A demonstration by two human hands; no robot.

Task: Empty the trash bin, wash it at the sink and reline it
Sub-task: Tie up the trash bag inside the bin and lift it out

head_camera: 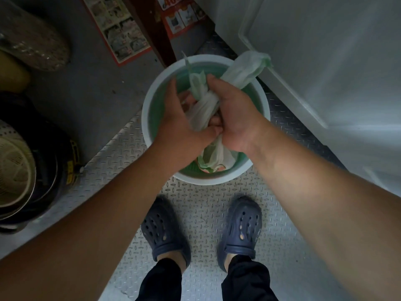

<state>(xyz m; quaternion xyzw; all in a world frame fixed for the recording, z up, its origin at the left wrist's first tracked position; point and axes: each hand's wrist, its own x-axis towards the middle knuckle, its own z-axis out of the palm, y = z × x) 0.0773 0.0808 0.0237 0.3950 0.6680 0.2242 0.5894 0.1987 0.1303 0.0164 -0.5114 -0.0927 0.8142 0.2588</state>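
Observation:
A round pale green trash bin point(149, 98) stands on the floor just ahead of my feet. Over its mouth both hands clutch the gathered neck of a thin pale green plastic bag point(205, 114). My left hand point(180, 124) grips the bunched plastic from the left. My right hand point(234, 118) grips it from the right, thumbs nearly touching. Two loose ends of the bag stick out past my fingers, one upward, one toward the far right. The bag's filled lower part point(213, 158) hangs inside the bin below my wrists. Its contents are hidden.
Metal tread plate point(201, 205) covers the floor under my dark blue clogs. A white appliance wall point(325, 72) rises close on the right. A dark wooden leg point(152, 29) and printed flyers point(121, 31) lie beyond the bin. Stacked pots and a perforated basket point(19, 166) crowd the left.

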